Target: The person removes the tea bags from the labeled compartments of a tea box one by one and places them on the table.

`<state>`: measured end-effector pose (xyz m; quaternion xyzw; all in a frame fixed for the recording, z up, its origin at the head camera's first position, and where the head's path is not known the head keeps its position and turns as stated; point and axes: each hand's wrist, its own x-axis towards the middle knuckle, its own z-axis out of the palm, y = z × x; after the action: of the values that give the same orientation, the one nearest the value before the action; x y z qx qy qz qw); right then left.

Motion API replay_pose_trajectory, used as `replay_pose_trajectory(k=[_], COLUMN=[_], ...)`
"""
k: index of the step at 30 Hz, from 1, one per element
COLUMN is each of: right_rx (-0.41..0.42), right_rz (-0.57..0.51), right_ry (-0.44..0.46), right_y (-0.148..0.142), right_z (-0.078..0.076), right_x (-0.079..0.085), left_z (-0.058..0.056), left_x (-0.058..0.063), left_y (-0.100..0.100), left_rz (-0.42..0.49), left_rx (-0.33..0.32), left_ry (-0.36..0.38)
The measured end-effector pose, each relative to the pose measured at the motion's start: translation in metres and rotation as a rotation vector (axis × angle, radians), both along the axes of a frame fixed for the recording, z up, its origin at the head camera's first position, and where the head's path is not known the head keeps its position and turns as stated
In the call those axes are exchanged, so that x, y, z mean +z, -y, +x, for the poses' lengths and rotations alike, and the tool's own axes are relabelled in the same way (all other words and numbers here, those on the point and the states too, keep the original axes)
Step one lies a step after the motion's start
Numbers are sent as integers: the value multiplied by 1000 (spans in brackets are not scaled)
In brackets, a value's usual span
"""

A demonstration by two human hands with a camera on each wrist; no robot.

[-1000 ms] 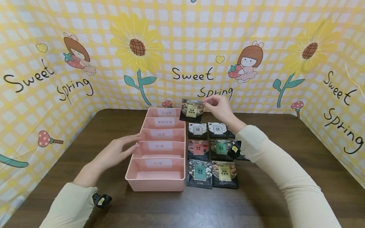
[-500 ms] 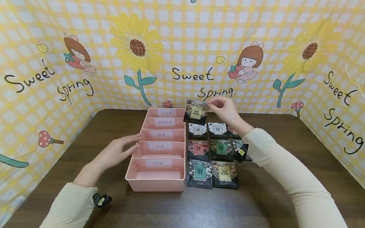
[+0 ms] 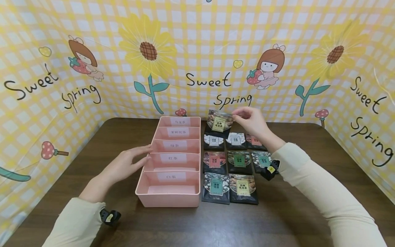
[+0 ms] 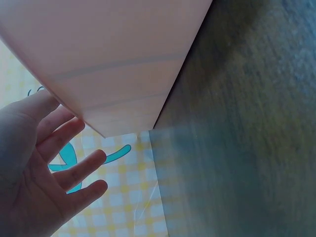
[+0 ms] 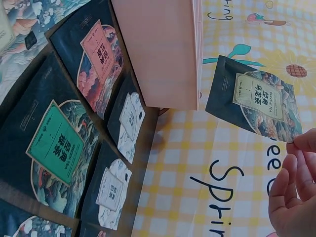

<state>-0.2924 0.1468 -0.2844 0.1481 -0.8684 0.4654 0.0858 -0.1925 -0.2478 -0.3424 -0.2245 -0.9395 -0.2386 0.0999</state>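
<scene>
My right hand (image 3: 253, 123) pinches an oolong tea sachet (image 3: 218, 125) by its upper corner. The sachet, black with a yellow label, hangs in the air above the far row of sachets, right of the box's far end. In the right wrist view thumb and fingers meet at one corner of the sachet (image 5: 256, 98). A pink box (image 3: 168, 201) with several labelled compartments stands lengthwise on the table. My left hand (image 3: 124, 164) rests against its left rim, fingertips right at the edge. The left wrist view has that hand (image 4: 54, 158) with its fingers spread beside the box wall (image 4: 113, 44).
Right of the box lie several tea sachets in rows: white-labelled ones (image 3: 214, 140), a red one (image 3: 214, 161), a green one (image 3: 239, 162), a teal jasmine one (image 3: 216, 188) and another yellow one (image 3: 243, 189). A checked cloth (image 3: 203, 44) hangs behind the brown table (image 3: 228, 226).
My right hand has moved to the right and slightly down with the oolong sachet, away from the box's far end. The left hand and the box have stayed put.
</scene>
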Motion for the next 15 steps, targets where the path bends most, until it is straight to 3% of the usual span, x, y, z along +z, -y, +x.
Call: replay_pose_trajectory(k=[5, 15], right_rx=[-18, -12], right_rz=[11, 25], right_ry=[0, 29], right_y=[-8, -27], right_z=[3, 19], right_x=[1, 0], left_z=[0, -1], left_x=[0, 1], left_y=[-1, 0], left_rz=[9, -13], left_rx=[3, 15], left_ry=[-20, 46])
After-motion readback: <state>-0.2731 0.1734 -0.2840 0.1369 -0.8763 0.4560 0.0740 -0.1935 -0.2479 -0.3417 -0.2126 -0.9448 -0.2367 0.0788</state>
